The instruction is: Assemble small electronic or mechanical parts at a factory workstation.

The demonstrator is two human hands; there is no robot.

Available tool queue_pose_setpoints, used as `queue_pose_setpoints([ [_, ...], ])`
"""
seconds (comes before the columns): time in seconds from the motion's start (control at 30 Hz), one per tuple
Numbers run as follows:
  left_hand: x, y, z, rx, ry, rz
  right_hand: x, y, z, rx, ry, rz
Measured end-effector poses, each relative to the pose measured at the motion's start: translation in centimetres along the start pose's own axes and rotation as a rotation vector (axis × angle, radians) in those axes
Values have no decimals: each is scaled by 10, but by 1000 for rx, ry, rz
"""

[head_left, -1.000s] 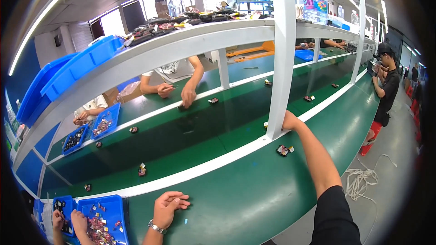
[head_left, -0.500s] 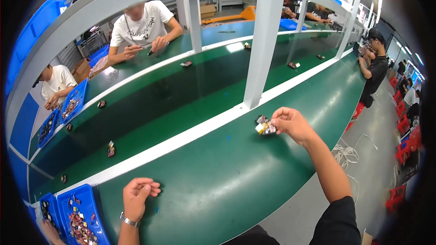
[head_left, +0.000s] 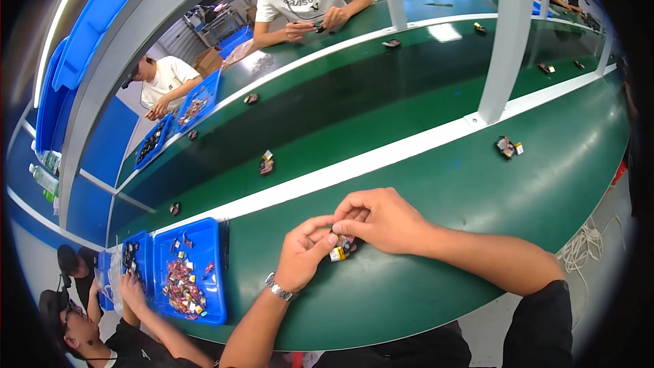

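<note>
Both hands meet over the near bench. Between their fingertips is a small electronic assembly (head_left: 338, 253), dark and reddish with a yellow and silver block; the fingers partly cover it. My left hand (head_left: 305, 251), with a metal-banded watch on the wrist, is closed on its left side. My right hand (head_left: 388, 221) reaches across from the right and pinches the top of it with thumb and forefinger. A similar assembly (head_left: 506, 148) lies alone on the green bench to the right, away from both hands.
Left of my hands, a blue tray (head_left: 216, 272) holds many small parts; beside it a smaller blue tray (head_left: 144, 245) has dark pieces, with a co-worker's hand at it. A grey post (head_left: 507, 48) and white rail (head_left: 327, 176) border the sunken belt carrying scattered assemblies. Co-workers sit opposite.
My right hand has moved left and nearer with one assembly, leaving the other on the bench. My left hand, open before, has come in to meet it. The view has swung left.
</note>
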State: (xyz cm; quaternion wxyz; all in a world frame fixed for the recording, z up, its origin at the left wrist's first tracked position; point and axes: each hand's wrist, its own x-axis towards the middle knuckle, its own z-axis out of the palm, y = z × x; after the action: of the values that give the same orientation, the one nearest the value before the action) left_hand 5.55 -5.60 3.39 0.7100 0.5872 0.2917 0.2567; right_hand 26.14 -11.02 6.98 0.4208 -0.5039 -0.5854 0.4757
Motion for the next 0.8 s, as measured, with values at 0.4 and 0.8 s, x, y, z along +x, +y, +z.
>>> queue_pose_setpoints([
  [0.4,6,7,-2,-104,56,-99,0,9,5,192,64,109],
  [0.8,10,-3,-12,50,201,172,78,67,-151,-393,800,23],
])
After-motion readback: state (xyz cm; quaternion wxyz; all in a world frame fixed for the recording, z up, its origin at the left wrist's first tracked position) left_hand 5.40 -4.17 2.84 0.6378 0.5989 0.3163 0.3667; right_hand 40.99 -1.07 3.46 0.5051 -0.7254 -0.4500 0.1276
